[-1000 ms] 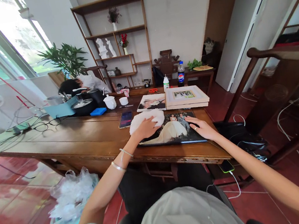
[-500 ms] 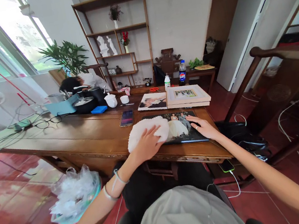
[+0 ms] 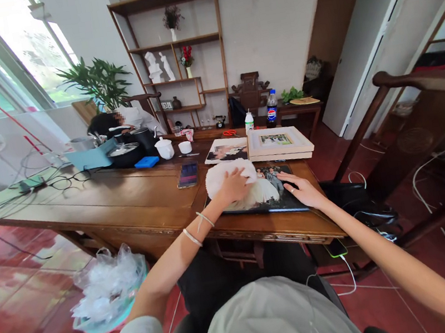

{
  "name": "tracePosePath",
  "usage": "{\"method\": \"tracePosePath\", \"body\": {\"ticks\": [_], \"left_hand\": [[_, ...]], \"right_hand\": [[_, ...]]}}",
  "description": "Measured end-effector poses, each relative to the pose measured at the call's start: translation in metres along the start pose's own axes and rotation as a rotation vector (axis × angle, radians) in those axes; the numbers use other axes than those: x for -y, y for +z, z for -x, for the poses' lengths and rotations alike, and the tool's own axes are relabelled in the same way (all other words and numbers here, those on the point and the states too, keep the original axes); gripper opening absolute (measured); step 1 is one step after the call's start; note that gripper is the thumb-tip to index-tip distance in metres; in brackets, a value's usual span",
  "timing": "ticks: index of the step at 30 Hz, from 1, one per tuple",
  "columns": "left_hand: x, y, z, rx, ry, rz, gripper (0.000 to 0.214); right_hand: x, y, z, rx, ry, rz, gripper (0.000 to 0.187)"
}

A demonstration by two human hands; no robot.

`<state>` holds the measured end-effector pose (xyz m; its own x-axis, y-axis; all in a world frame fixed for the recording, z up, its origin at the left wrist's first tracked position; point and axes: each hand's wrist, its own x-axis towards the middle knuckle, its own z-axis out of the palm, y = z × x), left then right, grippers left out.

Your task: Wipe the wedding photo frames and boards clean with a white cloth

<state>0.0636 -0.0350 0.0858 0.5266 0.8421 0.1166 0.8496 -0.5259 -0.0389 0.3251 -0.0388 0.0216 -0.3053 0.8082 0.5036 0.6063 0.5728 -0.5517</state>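
A large glossy wedding photo lies flat at the near right end of the wooden table. My left hand presses a white cloth onto the photo's upper left part, fingers closed over the cloth. My right hand rests flat on the photo's right edge, fingers spread, holding it down.
Behind the photo lie a white-framed picture and a smaller print. A phone lies left of the cloth. Farther left are a teapot, cups, a blue tray and cables. A person sits at the far side. A bin with white waste stands on the floor.
My left hand has swept the cloth from the photo's lower left edge up and to the right, onto its upper part. My right hand has stayed in place.
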Motion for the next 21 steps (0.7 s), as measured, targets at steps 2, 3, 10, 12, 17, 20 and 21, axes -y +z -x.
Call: {"method": "tracePosePath", "body": {"ticks": [2, 3, 10, 12, 17, 20, 21], "left_hand": [[-0.027, -0.007, 0.021, 0.024, 0.099, -0.016, 0.034], [-0.041, -0.01, 0.034, 0.022, 0.159, -0.032, 0.032], [-0.074, -0.014, 0.1, -0.006, 0.219, -0.089, 0.03], [-0.056, -0.011, 0.097, -0.016, 0.18, -0.066, 0.03], [0.007, 0.0, 0.059, -0.013, 0.019, -0.058, 0.032], [0.03, 0.005, 0.028, -0.023, -0.021, -0.036, 0.032], [0.032, 0.006, 0.019, -0.021, -0.034, -0.027, 0.033]], "right_hand": [[0.0, 0.0, 0.0, 0.004, 0.001, -0.001, 0.036], [0.0, 0.0, 0.0, 0.005, 0.001, -0.002, 0.036], [0.001, 0.0, 0.0, 0.01, -0.006, 0.006, 0.036], [0.001, 0.0, 0.0, 0.008, -0.005, 0.006, 0.036], [0.001, 0.001, 0.0, 0.007, -0.004, -0.004, 0.036], [0.0, 0.001, 0.0, 0.005, -0.004, -0.013, 0.036], [0.0, 0.001, 0.0, 0.002, -0.004, -0.016, 0.036]]}}
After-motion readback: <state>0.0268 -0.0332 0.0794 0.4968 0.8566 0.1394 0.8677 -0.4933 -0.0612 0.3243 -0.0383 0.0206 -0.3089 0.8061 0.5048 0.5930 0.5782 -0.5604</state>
